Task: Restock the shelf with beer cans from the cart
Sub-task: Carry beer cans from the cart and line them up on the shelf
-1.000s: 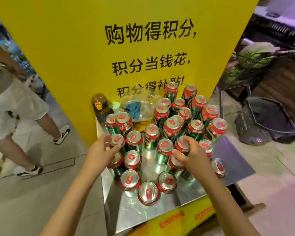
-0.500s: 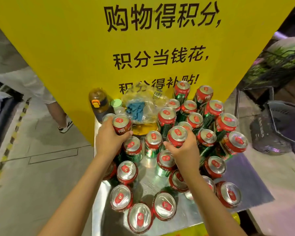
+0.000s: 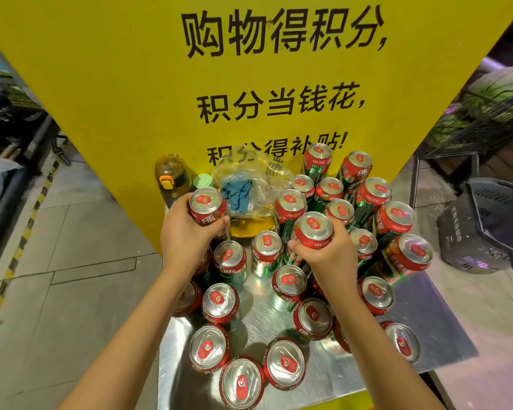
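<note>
A: Start at the left. What is the left hand [image 3: 187, 238] doing?

B: Its fingers are wrapped round the can in the left hand [image 3: 208, 207], held upright near the far-left corner of the metal cart top [image 3: 317, 377], just in front of the amber bottle [image 3: 171, 176]. Gripped at the side wall, I'd judge, so the lid stays level for carrying.

A: And that left edge?

B: Only floor beyond it, so the arm has open room to swing out that way.

A: The middle?

B: A clear plastic bag [image 3: 249, 184] sits at the far edge against the yellow sign [image 3: 131, 84], which closes off the back. Standing cans [image 3: 216, 303] crowd the top, with a bare strip of metal between them.

A: The right hand [image 3: 329, 255]?

B: It clasps the can in the right hand [image 3: 314, 229], which looks raised above its neighbours, over the middle. The stacked cans [image 3: 394, 217] towards the far-right corner sit very close; lifting straight up looks safest. No shelf is in view.
</note>
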The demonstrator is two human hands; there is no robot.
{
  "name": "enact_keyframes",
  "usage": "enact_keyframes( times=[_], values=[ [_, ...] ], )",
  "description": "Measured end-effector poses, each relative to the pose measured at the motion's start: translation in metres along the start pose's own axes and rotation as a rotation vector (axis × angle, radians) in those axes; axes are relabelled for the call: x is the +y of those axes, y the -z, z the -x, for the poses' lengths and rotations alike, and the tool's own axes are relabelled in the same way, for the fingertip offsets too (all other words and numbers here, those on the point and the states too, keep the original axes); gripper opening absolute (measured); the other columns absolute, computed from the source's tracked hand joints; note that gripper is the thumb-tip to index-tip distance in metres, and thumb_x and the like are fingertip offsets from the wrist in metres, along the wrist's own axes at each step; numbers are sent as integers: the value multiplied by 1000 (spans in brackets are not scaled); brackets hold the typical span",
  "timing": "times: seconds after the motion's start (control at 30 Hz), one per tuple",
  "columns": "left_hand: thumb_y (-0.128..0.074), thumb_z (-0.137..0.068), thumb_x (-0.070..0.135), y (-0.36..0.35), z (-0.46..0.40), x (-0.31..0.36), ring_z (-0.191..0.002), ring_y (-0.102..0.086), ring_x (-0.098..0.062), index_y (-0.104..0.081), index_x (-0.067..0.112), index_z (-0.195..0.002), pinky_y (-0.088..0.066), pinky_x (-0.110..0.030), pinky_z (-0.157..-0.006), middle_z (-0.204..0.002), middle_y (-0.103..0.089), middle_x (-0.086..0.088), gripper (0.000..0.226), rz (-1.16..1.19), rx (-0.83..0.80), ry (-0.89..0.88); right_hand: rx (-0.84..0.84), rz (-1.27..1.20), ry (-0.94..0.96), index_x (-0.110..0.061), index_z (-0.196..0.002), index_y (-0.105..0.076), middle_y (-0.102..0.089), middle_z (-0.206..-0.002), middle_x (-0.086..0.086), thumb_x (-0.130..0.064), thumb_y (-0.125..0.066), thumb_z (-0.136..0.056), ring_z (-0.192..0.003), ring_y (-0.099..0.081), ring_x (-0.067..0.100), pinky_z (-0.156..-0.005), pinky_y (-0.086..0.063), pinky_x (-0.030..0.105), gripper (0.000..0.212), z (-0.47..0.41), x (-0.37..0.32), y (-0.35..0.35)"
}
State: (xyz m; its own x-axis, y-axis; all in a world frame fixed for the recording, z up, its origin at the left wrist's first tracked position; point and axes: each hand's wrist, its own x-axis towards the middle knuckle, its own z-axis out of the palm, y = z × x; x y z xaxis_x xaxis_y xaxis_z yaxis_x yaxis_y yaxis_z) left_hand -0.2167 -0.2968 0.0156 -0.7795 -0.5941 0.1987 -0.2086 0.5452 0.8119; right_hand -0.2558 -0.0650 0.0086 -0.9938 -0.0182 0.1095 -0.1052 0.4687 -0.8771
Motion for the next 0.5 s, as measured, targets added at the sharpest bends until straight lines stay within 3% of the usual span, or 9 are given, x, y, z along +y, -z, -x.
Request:
enact_keyframes(
  times=[0.1, 0.2, 0.3, 0.37, 0.5],
  values=[
    [-76, -55, 59, 8, -5, 14, -107, -57, -17, -52, 26, -117, -51, -44, -87, -115, -61, 5, 75, 30, 19, -33, 12, -55, 41, -23, -105, -58, -66, -91, -12, -33, -86, -63, -83, -62, 1, -71, -52, 20, 51, -5, -18, 14],
    [-74, -53, 63, 20, -5, 34, -109, -56, -18, -49, 31, -113, -50, -45, -90, -116, -58, 5, 73, 116, 56, -54, 26, -152, 99, -18, -107, -59, -66, -92, -11, -25, -87, -63, -82, -62, -3, -69, -47, 9, 52, -9, -42, 29],
    [-75, -54, 59, 36, -2, 54, -105, -57, -17, -49, 30, -111, -50, -44, -90, -114, -58, 3, 69, 221, 99, -69, 36, -250, 147, -15, -109, -58, -67, -97, -6, -23, -87, -63, -85, -64, -1, -75, -49, 13, 55, -11, -67, 42],
    [-76, -55, 54, 47, 4, 67, -103, -59, -14, -51, 28, -112, -52, -40, -89, -114, -59, 1, 68, 304, 123, -59, 26, -336, 154, -24, -107, -58, -67, -103, -3, -25, -88, -62, -92, -66, 6, -81, -52, 22, 54, -11, -82, 49],
    [-78, -56, 44, 78, 22, 85, -98, -64, -8, -54, 20, -116, -53, -23, -81, -113, -64, -2, 69, 525, 138, -38, -13, -450, 153, -32, -102, -59, -69, -103, -4, -26, -86, -58, -94, -67, 10, -82, -54, 27, 52, 1, -110, 56]
  ],
)
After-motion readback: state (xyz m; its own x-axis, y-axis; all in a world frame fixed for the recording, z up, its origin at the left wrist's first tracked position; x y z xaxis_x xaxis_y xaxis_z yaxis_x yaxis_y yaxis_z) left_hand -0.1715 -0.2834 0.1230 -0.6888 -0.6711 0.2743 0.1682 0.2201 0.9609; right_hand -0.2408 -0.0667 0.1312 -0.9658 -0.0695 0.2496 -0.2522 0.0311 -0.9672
